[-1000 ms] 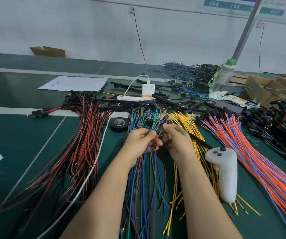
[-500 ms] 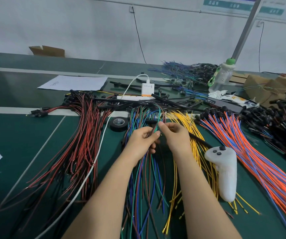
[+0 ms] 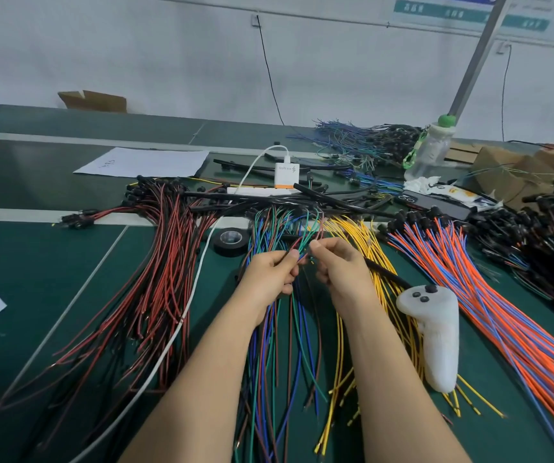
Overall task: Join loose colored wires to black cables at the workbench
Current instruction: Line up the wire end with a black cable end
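A bundle of blue, green and brown loose wires [image 3: 279, 345] lies on the green bench straight ahead. My left hand [image 3: 270, 270] pinches a few of these wires near their upper ends. My right hand [image 3: 339, 267] is close beside it, its fingers curled and pinching thin wire ends in the gap between the two hands. A black cable [image 3: 386, 277] runs out from under my right hand toward the right. Yellow wires [image 3: 352, 235] lie just right of the mixed bundle.
Red and black wires [image 3: 155, 262] fan out on the left, orange and blue ones [image 3: 489, 302] on the right. A white controller [image 3: 436, 332] lies by my right forearm. A black tape roll [image 3: 232, 240], a white charger [image 3: 285, 175], a bottle [image 3: 431, 152] and black connectors sit farther back.
Both hands stay over the mixed bundle. My right hand has drawn slightly away from my left, and several wire ends now stand up between the fingertips.
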Motion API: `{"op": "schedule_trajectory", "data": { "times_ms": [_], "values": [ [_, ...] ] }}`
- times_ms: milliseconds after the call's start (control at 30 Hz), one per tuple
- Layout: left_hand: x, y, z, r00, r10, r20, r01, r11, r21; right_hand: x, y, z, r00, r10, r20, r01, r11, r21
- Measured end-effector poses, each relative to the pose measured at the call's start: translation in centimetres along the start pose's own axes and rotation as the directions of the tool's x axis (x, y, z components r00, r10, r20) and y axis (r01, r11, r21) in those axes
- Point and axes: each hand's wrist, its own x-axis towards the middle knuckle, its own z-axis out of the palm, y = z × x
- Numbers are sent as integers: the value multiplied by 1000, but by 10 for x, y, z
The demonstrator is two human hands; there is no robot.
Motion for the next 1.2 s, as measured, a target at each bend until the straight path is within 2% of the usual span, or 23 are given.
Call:
{"op": "schedule_trajectory", "data": {
  "times_ms": [167, 367, 500, 800, 900, 967, 1033, 1100, 1200],
  "values": [
    [2, -3, 1, 999, 19, -32, -17, 998, 66, 3, 6, 3, 996, -16, -91, 20, 999, 34],
    [1, -4, 2, 998, 53, -42, -50, 997, 61, 10, 12, 5, 977, -102, -190, 66, 980, -187],
    [-1, -4, 3, 997, 76, -14, -75, 996, 55, 9, 13, 6, 970, -156, -187, 85, 936, -340],
    [-7, 2, 1, 997, 37, 62, -40, 998, 57, 1, 2, 4, 996, 32, -84, -42, 990, -131],
    [-7, 7, 4, 999, -28, 36, 26, 997, 67, 1, 1, 6, 999, 14, -47, -18, 995, -100],
    [-7, 10, 4, 996, -83, 37, 81, 995, 59, 1, 2, 9, 999, -30, -36, 25, 990, -139],
    [-8, 13, 2, 989, -121, 84, 124, 992, -28, 1, 1, 11, 996, -90, -15, 83, 961, -264],
    [-8, 16, -3, 982, -144, 122, 168, 961, -221, 3, -2, 6, 984, -171, -57, 124, 869, -478],
    [-7, 20, -14, 981, -110, 160, 184, 789, -586, 5, -9, -15, 949, -200, -245, -67, 631, -773]
  ]
}}
